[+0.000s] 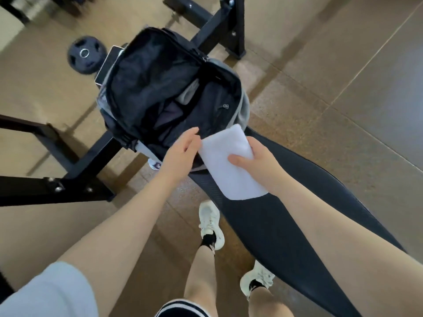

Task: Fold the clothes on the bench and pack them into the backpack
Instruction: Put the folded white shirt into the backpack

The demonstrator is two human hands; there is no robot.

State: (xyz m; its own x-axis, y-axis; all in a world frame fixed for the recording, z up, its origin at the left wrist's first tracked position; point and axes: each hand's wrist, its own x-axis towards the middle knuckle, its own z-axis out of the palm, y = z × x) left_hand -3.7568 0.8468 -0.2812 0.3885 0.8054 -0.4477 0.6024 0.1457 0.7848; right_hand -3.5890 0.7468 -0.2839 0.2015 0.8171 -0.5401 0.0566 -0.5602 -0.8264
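**Folded cloth at the bag's mouth, not yet in**

The right hand (256,156) gripped the folded white cloth (231,161), thumb on top near the middle and fingers curled under its right edge. The left hand (183,147) was spread loosely, fingertips at the near rim of the backpack (160,88), seemingly holding the opening wide; I could not tell whether it pinched the rim.

The cloth hung over the surface (286,213), its far end just touching the bag's near lip. Its long axis ran from near-right to far-left, leading end aimed into the open compartment.

Risks, as I judged them: held from one side only, the fold could sag open on the way in. The leading corner might catch on the lip or zip. The bag sat at the surface's end, so a hard push could tip it toward the floor.
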